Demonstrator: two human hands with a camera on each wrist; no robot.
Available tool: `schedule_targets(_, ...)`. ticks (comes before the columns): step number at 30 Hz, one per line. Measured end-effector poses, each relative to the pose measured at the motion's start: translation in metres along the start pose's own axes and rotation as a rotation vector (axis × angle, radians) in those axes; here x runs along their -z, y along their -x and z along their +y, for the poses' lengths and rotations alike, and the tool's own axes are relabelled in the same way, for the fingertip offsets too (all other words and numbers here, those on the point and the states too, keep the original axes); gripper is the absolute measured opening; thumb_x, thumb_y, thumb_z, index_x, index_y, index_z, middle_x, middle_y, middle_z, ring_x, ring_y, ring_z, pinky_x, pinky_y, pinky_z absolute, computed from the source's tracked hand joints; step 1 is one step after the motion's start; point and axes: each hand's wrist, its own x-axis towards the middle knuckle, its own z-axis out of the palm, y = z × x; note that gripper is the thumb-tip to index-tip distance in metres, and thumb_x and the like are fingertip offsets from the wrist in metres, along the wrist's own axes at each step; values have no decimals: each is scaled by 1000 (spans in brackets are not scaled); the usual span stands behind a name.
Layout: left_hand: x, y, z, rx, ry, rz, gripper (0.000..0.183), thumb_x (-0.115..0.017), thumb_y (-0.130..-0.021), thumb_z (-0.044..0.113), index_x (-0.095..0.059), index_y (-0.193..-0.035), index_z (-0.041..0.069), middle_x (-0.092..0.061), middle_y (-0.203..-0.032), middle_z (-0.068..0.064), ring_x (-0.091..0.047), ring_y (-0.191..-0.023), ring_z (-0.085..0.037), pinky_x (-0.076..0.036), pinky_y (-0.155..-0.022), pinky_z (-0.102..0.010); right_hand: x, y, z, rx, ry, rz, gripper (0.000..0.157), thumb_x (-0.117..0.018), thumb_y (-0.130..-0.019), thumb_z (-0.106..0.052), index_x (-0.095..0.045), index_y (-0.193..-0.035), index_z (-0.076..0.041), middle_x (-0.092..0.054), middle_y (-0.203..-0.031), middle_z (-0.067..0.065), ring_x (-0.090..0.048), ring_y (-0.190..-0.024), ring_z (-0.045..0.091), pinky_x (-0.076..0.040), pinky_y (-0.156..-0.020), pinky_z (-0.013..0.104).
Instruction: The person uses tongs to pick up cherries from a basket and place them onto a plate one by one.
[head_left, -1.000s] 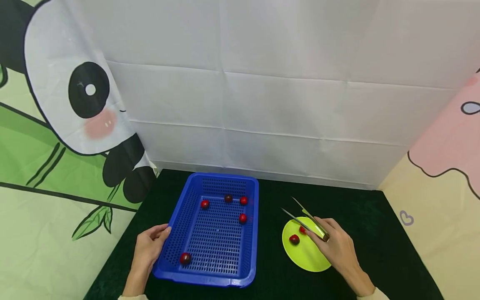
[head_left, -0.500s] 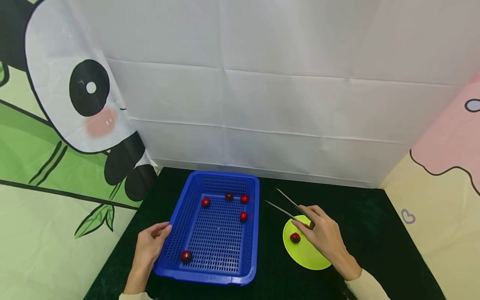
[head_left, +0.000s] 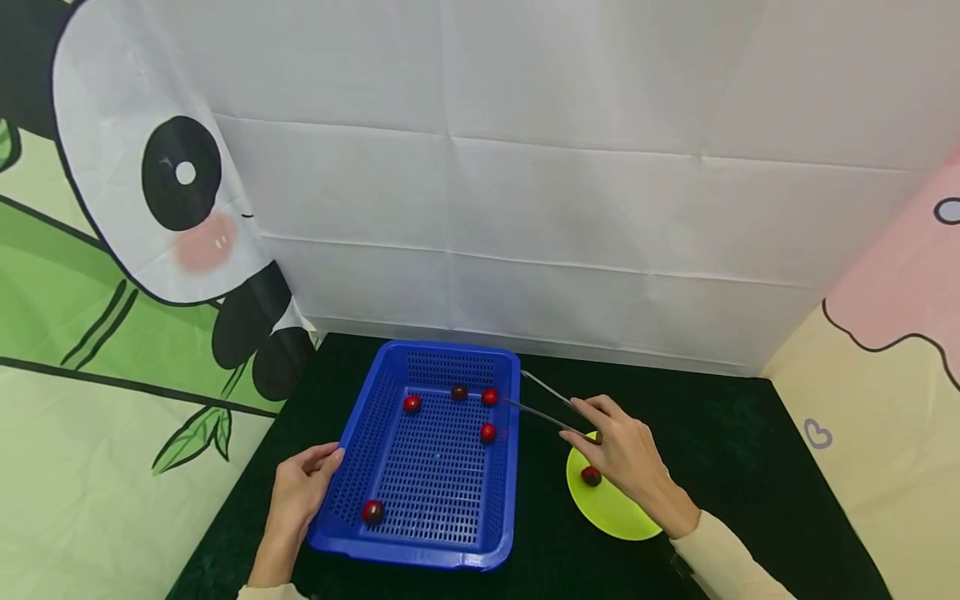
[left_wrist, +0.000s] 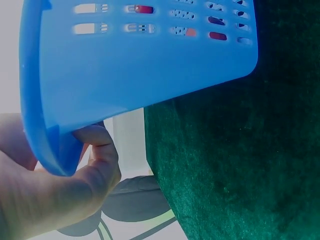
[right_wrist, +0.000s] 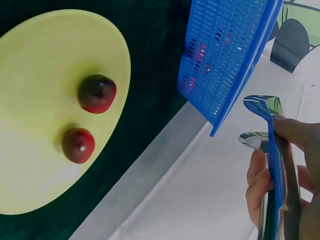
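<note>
My left hand (head_left: 303, 487) grips the left rim of a blue perforated basket (head_left: 420, 552), thumb and curled fingers on either side of the rim in the left wrist view. Several cherry tomatoes lie inside it, one tomato (head_left: 372, 512) near the front left, another (head_left: 412, 404) farther back. Metal tongs (head_left: 547, 416) are held in my right hand (head_left: 622, 454), their tips spread and overlapping the basket's right rim from the head. Nothing shows between the tips. On the yellow-green plate (head_left: 618, 521) are two dark-red tomatoes, one (right_wrist: 97, 93) beside the other (right_wrist: 78, 145).
Dark green cloth (head_left: 742, 483) covers the table. A white sheet (head_left: 555, 217) hangs behind it, and printed curtains stand at the left (head_left: 202, 433) and right (head_left: 885, 308). The basket's raised walls stand between the plate and the tomatoes inside.
My right hand has moved left and away with the tongs, from over the plate to the basket's right rim. The left hand keeps its grip on the basket.
</note>
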Motion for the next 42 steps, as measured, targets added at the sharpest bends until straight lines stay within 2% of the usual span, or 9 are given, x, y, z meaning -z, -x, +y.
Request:
schedule_targets(13, 0, 0, 1, -5, -31, 8, 44, -57, -95, 36, -59, -124, 3, -65, -105, -14, -62, -85, -19, -49, -74, -31, -10, -17, -10, 72, 27, -68, 47, -78, -78, -31, -67, -118, -9, -61, -103, 4, -31, -46, -1, -30, -42, 14)
schedule_targets(18, -1, 2, 1, -25, -53, 27, 43, -56, -96, 36, -59, -124, 4, -66, -106, -15, -63, -87, -20, -50, -79, -38, -12, -24, -13, 84, 26, -102, 45, -77, -80, -33, -67, -117, -9, -62, -104, 4, -35, -48, -2, -32, -43, 13)
schedule_targets(23, -1, 4, 1, -17, -51, 21, 46, -54, -96, 39, -57, -127, 6, -64, -111, -16, -63, -91, -22, -48, -87, -45, -14, -33, -20, 118, 37, -141, 45, -76, -81, -32, -67, -118, -8, -63, -106, 5, -35, -46, -3, -30, -41, 14)
schedule_targets(30, -1, 4, 1, -14, -41, 12, 47, -54, -96, 40, -57, -127, 5, -64, -111, -16, -62, -92, -22, -49, -85, -43, -23, -44, -29, 191, 54, -180, 42, -76, -81, -30, -68, -115, -6, -63, -102, 7, -37, -47, -3, -30, -42, 13)
schedule_targets(37, 1, 4, 1, -9, -40, 3, 46, -54, -95, 40, -58, -126, 6, -64, -109, -14, -61, -91, -22, -47, -81, -38, -31, -53, -37, 204, 73, -262, 42, -74, -83, -33, -68, -115, -6, -63, -99, 7, -41, -49, 0, -32, -43, 13)
schedule_targets(42, 1, 4, 2, -19, -39, 4, 45, -55, -95, 38, -58, -126, 5, -64, -108, -15, -61, -91, -22, -48, -82, -39, -35, -59, -41, 212, 109, -319, 43, -70, -85, -37, -67, -116, -8, -63, -99, 7, -46, -53, 2, -35, -47, 11)
